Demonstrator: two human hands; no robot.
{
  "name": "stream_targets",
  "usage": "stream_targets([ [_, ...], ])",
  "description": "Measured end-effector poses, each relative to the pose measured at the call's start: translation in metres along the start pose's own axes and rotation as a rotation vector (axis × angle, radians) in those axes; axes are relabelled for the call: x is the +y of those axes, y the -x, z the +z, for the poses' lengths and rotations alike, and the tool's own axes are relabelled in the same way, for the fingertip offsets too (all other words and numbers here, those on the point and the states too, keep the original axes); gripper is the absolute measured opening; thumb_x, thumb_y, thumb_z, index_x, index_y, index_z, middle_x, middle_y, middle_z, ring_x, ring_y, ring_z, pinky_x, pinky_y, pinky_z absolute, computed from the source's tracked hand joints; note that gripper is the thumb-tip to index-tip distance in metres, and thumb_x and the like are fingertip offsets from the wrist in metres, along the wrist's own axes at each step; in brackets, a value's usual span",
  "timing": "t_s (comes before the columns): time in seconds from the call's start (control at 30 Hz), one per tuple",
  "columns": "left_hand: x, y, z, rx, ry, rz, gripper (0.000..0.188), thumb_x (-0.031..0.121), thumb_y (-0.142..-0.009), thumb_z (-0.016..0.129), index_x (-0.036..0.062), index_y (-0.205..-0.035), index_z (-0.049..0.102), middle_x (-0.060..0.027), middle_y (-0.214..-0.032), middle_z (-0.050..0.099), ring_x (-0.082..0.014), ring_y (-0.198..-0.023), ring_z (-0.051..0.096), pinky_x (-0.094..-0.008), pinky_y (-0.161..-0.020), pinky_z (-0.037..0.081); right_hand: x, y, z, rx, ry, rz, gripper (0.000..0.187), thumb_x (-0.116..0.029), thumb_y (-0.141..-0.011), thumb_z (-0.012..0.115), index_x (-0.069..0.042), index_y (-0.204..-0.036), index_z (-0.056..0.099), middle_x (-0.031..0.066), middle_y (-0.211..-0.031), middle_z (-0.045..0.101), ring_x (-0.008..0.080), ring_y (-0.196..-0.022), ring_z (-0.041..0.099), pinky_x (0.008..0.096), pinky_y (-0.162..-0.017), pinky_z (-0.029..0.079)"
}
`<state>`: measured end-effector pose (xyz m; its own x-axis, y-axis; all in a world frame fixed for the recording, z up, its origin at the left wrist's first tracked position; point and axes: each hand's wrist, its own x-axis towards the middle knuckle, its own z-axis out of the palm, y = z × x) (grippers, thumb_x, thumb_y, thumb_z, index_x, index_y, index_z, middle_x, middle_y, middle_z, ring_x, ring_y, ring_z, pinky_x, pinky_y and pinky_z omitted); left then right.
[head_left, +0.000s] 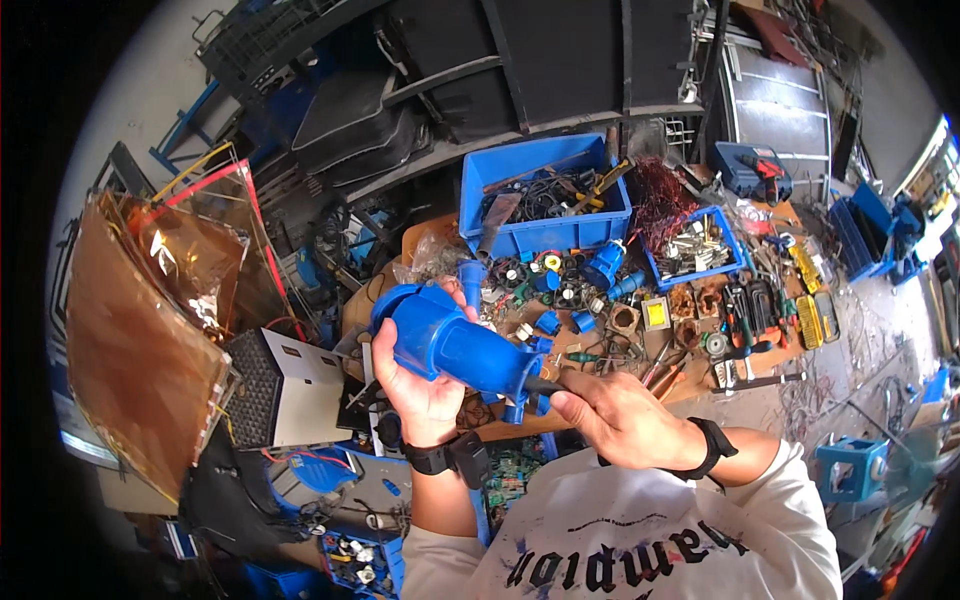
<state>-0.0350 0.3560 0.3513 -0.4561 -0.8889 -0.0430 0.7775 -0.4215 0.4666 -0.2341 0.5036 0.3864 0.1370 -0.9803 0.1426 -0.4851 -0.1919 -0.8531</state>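
My left hand (420, 395) is wrapped around the wide end of a blue plastic housing (470, 350), with the palm under it and the thumb along its side. The housing lies tilted above the workbench, its narrower end toward my right hand (625, 420). Closed fingers of that hand grip a dark rod-like piece (543, 386), whose tip meets the housing's flared end. Whether it is a tool or a cable, I cannot make out. Just beyond the housing stands a blue funnel-shaped part (471, 280).
On the workbench (785, 345) are a blue crate (545, 237) of tools and cables, a blue tray (742, 262) of metal pieces, tangled reddish wire (665, 195) and several hand tools. A white-and-black box (300, 385) and brown sheet panels (140, 350) stand at the left.
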Motion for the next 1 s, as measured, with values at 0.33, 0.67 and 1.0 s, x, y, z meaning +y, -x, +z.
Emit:
stream_targets([
  [0.33, -0.011, -0.007, -0.001, 0.029, 0.294, -0.213, 0.089, 0.042, -0.077, 0.08, 0.0005, -0.14, 0.033, -0.0178, -0.134, 0.046, -0.0322, -0.106, 0.056, -0.0435, -0.091, 0.053, -0.026, -0.01, -0.002, 0.077, 0.142, -0.098, 0.031, -0.023, -0.098, 0.053, 0.001, -0.079, 0.054, 0.0191, -0.051, 0.053, 0.0401, -0.046, 0.056, 0.0487, -0.044, 0.043],
  [0.67, -0.016, -0.004, -0.002, 0.001, 0.5, -0.38, 0.086, 0.042, -0.079, 0.078, -0.0011, -0.14, 0.033, -0.0157, -0.128, 0.048, -0.0288, -0.114, 0.053, -0.0481, -0.099, 0.049, -0.03, -0.01, 0.002, 0.178, 0.177, -0.18, 0.032, -0.02, -0.097, 0.053, 0.003, -0.076, 0.056, 0.0173, -0.05, 0.054, 0.036, -0.043, 0.057, 0.0444, -0.041, 0.044],
  [1.0, -0.024, 0.004, 0.0, 0.048, 0.441, -0.332, 0.086, 0.048, -0.081, 0.074, -0.0044, -0.137, 0.036, -0.0198, -0.127, 0.05, -0.0312, -0.113, 0.053, -0.0456, -0.096, 0.05, -0.029, -0.001, -0.007, 0.188, 0.206, -0.216, 0.032, -0.018, -0.095, 0.052, 0.002, -0.071, 0.057, 0.0188, -0.058, 0.058, 0.0358, -0.05, 0.061, 0.0458, -0.044, 0.046],
])
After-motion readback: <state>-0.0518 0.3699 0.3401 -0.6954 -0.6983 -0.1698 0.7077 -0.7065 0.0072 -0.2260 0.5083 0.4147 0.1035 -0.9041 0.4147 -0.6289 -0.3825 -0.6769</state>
